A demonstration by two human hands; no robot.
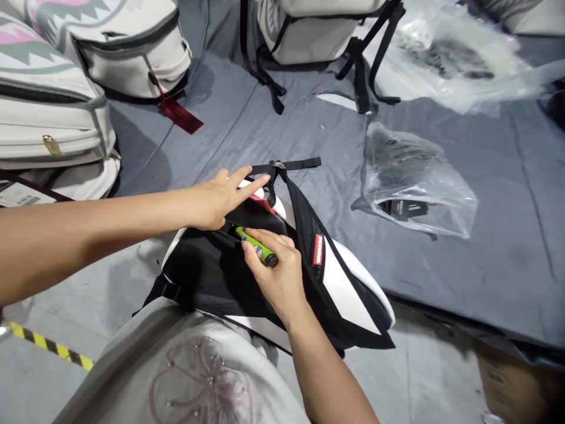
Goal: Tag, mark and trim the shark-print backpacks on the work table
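one green tool point(258, 249) is clasped by right fingers point(274, 239), while left fingers point(252, 187) spread over the backpack point(229, 274), apparently touching it.

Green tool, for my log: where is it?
Head view, near centre: the green tool is in the right hand, near the left hand, over the backpack.

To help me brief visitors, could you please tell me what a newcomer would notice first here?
The bright green marker-like tool in the right hand stands out against the black backpack at the centre. Next come the pale bags with toothed patterns at upper left, one with a red tag.
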